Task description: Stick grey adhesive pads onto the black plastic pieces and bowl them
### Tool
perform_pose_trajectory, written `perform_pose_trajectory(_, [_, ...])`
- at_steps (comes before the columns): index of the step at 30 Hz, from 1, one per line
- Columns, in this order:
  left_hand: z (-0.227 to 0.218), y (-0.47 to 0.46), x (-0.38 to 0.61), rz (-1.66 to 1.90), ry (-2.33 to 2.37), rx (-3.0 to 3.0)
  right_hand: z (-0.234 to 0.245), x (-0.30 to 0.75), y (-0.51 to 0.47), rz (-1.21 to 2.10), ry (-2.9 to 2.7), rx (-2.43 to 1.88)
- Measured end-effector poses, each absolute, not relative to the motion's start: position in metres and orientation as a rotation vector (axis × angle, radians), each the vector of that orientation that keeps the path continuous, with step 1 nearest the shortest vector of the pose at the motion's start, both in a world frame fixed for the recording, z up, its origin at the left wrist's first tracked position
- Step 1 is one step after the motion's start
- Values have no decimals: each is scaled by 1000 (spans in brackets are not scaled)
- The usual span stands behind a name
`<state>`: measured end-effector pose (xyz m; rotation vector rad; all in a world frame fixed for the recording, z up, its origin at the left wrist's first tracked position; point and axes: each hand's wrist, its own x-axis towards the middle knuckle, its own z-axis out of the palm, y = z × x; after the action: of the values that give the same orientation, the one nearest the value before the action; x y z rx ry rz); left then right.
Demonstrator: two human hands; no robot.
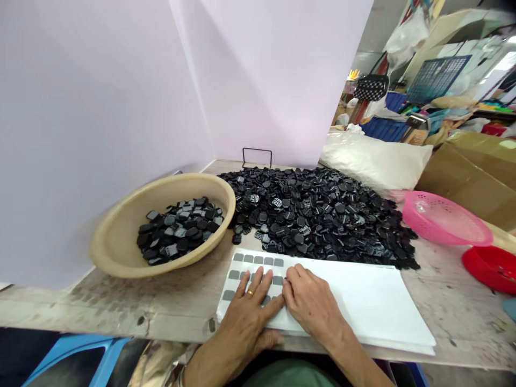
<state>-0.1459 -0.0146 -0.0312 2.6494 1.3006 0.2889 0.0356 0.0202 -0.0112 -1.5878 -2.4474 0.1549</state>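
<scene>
Worktable [161, 306]: sticker sheet [363, 301] under left hand [250, 312], right hand [312, 303] (touching).

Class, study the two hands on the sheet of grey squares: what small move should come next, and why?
Probably the right hand should lift the edge of one grey square and peel it free. Its fingertips sit at that square in the second row, while the left hand lies flat, pinning the white sheet.

White partition [100, 107] backs worn table [133, 306]; right of partition: cardboard box [475, 172], cluttered shelves [443, 80] (brighter light there).
</scene>
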Motion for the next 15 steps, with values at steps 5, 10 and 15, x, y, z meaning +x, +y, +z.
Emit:
perform_pose_trajectory(5, [-32,-18,-146,285,1290,2545,-7,39,27,452,-2287,-1498])
perform_pose_trajectory(10, [-8,-6,-157,577,1345,2233,11,60,23,943,-1937,-1272])
perform_pose_trajectory(15, [15,45,-164,508,1970,2080,8,84,4,1142,-1760,-1379])
